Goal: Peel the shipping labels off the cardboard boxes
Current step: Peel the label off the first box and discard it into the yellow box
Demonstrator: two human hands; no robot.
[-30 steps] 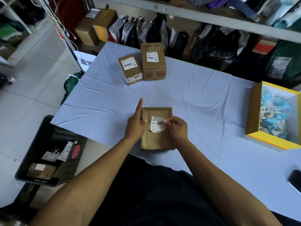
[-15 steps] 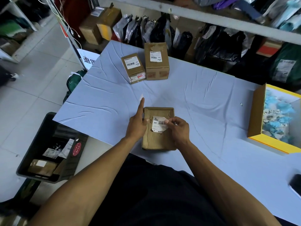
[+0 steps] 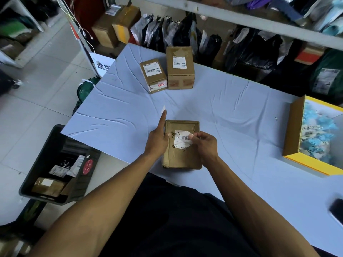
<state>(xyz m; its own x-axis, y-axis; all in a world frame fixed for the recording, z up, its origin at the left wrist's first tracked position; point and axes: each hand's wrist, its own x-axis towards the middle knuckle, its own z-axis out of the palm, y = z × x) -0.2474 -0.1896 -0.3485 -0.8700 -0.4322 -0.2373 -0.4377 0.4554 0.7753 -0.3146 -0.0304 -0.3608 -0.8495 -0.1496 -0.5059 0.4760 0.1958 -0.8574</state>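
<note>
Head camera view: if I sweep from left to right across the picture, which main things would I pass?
Black crate on the floor → left hand → flat cardboard box bearing the shipping label → right hand → yellow box of paper scraps.

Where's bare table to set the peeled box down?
Widest free patch: between the near box and the yellow-edged tray. Also bare left of the left hand. Crowded at the far edge, where two labelled boxes stand.
</note>
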